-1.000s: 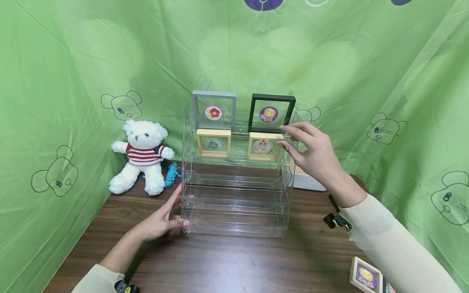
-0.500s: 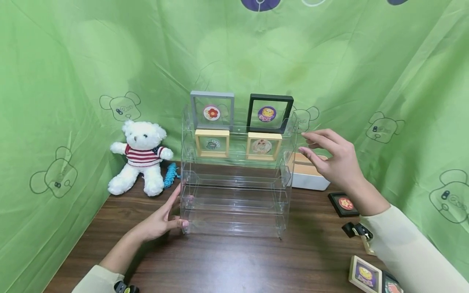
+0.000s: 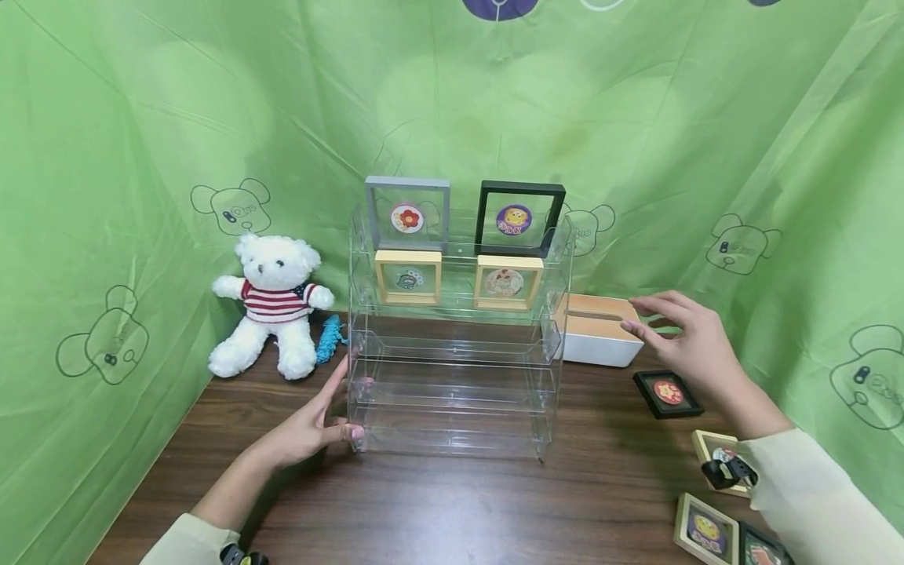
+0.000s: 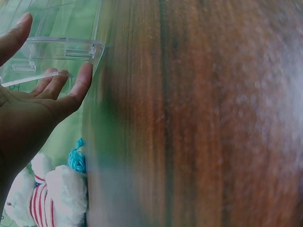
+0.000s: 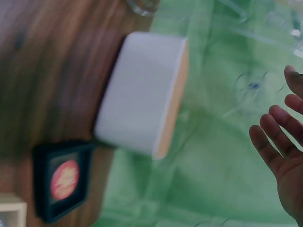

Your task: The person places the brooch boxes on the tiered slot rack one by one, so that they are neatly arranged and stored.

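Left hand [image 3: 304,428] touches clear rack [image 3: 455,353] at its left side, thumb and fingers spread. Right hand [image 3: 688,337] hovers right of rack, near white box [image 3: 600,350], thumb apart from fingers.

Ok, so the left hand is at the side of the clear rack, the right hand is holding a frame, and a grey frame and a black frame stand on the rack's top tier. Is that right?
Not quite: the right hand holds nothing; the head view shows its thumb and fingers apart. The left hand is at the clear rack's side, and the grey frame and black frame stand on its top tier.
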Motion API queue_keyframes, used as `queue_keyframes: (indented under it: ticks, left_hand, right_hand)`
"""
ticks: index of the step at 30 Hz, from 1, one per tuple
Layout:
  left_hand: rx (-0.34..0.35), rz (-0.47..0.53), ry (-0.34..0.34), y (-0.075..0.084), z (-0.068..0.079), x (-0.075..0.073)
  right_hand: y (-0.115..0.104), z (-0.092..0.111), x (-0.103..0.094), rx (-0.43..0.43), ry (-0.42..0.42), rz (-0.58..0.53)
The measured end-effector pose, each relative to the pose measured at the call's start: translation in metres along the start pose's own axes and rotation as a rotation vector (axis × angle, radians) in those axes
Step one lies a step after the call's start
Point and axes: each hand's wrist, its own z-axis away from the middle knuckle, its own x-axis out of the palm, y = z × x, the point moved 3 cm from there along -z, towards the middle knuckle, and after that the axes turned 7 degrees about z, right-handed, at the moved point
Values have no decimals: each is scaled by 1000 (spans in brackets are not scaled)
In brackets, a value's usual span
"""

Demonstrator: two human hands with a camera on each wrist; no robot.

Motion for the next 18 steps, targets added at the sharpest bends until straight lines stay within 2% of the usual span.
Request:
queue_keyframes:
  ticks: [8,18]
  left_hand:
    - [28,17,-10,0,1,0]
    - [32,14,-10,1,0,1]
  right_hand:
    - [55,35,6,70,-68,65]
    - [108,71,7,228,-131,42]
